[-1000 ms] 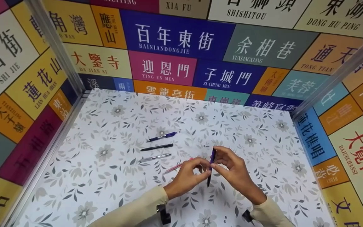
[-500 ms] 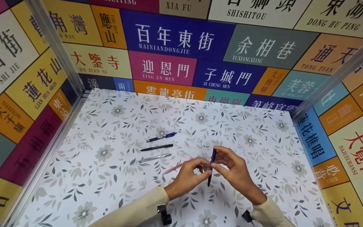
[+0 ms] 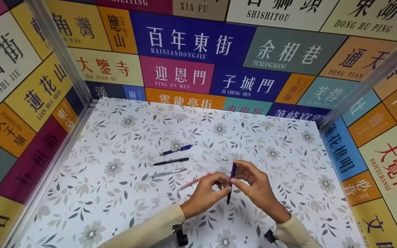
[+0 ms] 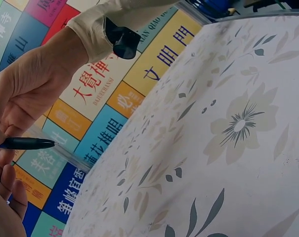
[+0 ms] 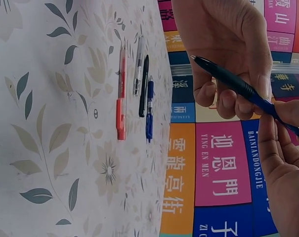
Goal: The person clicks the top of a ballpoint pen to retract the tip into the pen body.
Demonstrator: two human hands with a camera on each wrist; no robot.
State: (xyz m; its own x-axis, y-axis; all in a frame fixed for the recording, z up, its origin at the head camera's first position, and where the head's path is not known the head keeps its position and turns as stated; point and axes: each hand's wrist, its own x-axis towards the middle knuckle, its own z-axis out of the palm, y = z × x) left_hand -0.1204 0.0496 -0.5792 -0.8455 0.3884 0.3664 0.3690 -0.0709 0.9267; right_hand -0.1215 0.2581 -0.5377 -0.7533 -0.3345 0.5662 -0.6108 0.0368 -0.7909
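Both hands hold one retractable ballpoint pen over the table, its blue barrel up and its black grip section pointing down. My left hand pinches the barrel around the middle between thumb and fingers. From the other side, my right hand grips it too, with a fingertip at the top end in the head view. The right wrist view shows the black grip and the bare writing tip sticking out. In the left wrist view only the pen's dark front part shows; fingers hide the rest.
Left of the hands, on the flower-patterned table, lie a blue pen, a black pen, a clear pen and a red pen, partly behind the left hand. Panels covered in signs enclose the table's back and sides.
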